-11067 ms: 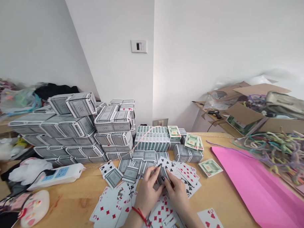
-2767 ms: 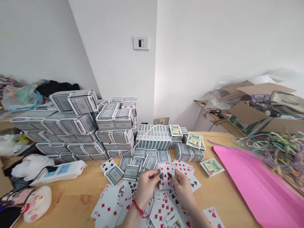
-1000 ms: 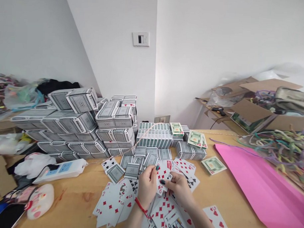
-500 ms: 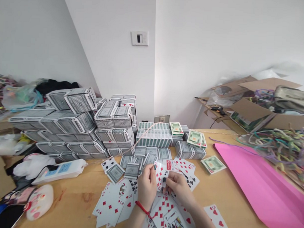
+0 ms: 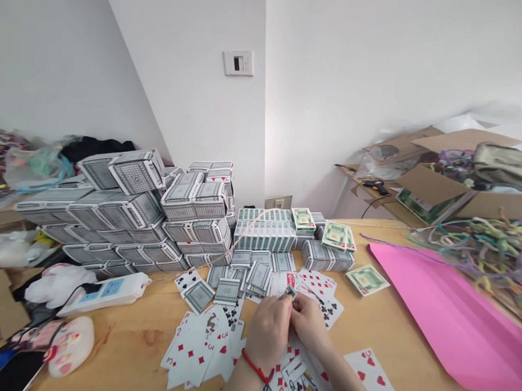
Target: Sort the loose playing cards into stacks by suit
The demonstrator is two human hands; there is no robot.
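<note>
My left hand [image 5: 270,321], with a red cord at its wrist, is closed and pressed against my right hand [image 5: 308,320]. Both pinch a playing card [image 5: 290,290], of which only a small grey patterned bit shows above the fingertips; the rest is hidden. Under and around the hands lie loose face-up cards [image 5: 198,344]. A five of hearts [image 5: 369,375] rests apart, right of my right forearm. Beyond my hands sit small grey-backed card pieces [image 5: 227,291], some overlapping, and more face-up cards [image 5: 318,284].
Tall stacks of grey patterned card blocks [image 5: 119,207] stand at the back left. Green card boxes [image 5: 367,280] lie to the right, beside a pink sheet [image 5: 445,327]. A white power strip [image 5: 106,293] and a phone [image 5: 15,372] are at left; pipe cleaners [image 5: 494,255] spread at right.
My hands have come together, and the red-diamond card face that showed between them is now out of sight. A small grey patterned bit shows at the fingertips instead.
</note>
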